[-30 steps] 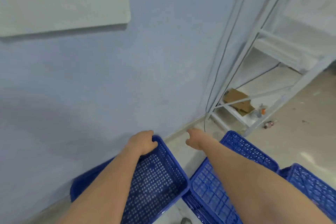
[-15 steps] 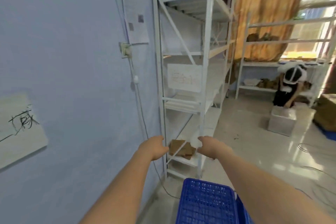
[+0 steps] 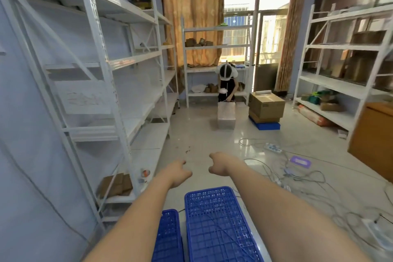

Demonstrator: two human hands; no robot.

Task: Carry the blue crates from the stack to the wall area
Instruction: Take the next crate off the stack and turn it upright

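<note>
Since the earlier frame, both hands, left hand (image 3: 179,173) and right hand (image 3: 219,166), are being lifted off the blue crates (image 3: 219,225), now lying lengthwise below them on the floor (image 3: 212,144), holding nothing, fingers loosely curled.

The two blue crates (image 3: 217,225) near the bottom looked like moulded plastic, their walls and floors an open grid with a slight sheen. The floor (image 3: 208,140) was glossy pale tile that threw back the window light. The shelving on the left (image 3: 119,66) was white painted metal, smooth and matt. Far off, the curtains (image 3: 191,21) hung as tan cloth in soft folds. The boxes on the far right floor (image 3: 265,106) were plain brown cardboard, dull, with shiny tape on top.
</note>
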